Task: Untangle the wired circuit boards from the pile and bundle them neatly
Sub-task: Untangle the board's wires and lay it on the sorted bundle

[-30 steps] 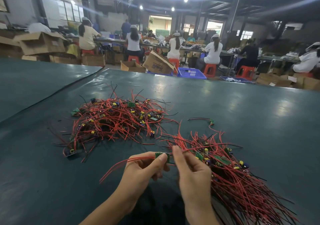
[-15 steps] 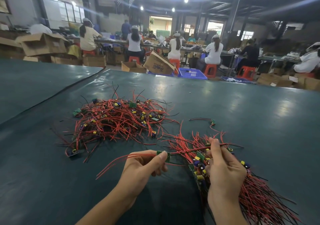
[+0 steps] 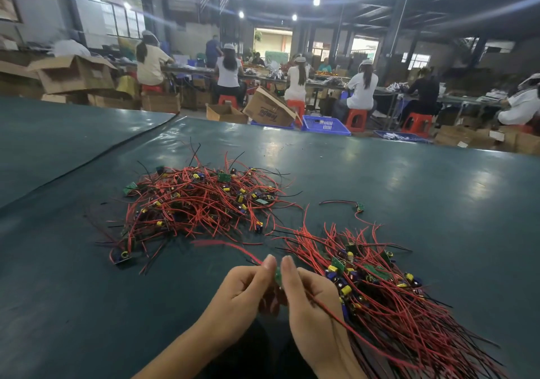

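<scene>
A tangled pile (image 3: 201, 203) of small green circuit boards with red and black wires lies on the dark green table, far left of my hands. A straighter bundle (image 3: 388, 294) of the same boards lies to the right, wires trailing toward me. My left hand (image 3: 242, 294) and my right hand (image 3: 309, 302) meet in front of me and together pinch one small green board (image 3: 278, 275) between their fingertips. Its red wire runs up-left from the left hand, and another red wire passes under my right hand toward the bundle.
A single loose board with wires (image 3: 360, 206) lies beyond the bundle. The green table (image 3: 409, 180) stretches far ahead, with a seam on the left. Beyond its far edge are cardboard boxes (image 3: 268, 109), blue crates (image 3: 324, 124) and seated workers on red stools.
My right hand has left the bundle and come back left to my left hand. Both hands now pinch the one board, and its wires have swung up and away.
</scene>
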A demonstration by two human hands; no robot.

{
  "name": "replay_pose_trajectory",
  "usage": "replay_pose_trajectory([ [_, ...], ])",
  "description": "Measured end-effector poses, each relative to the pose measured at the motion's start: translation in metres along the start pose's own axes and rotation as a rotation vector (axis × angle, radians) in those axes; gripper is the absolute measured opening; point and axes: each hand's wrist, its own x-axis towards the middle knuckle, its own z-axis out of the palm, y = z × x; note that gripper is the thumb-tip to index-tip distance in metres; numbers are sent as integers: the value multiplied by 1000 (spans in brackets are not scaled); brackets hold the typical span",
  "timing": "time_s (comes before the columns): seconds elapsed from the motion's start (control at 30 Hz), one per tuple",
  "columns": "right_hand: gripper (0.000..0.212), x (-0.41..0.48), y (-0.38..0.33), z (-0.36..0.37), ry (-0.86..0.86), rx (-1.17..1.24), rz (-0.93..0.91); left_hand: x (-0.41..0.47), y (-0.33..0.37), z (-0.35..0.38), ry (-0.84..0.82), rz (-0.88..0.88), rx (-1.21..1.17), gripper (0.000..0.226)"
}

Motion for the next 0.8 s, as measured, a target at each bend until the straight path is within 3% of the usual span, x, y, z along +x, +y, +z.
replay_pose_trajectory([
  [0.13,52,9,-2,-8,232,245,314,6,-4,-20,240,70,195,56],
  [0.27,46,18,-7,-24,426,712,518,13,-15,-57,475,190,863,13],
  [0.4,50,18,-8,-35,451,879,546,14,-26,-87,461,-181,1259,41],
  [0.5,51,19,-9,-34,452,880,522,15,-29,-99,390,-371,1320,44],
  [0.8,43,17,-11,-32,447,821,510,15,-21,-110,398,-341,1243,36],
])
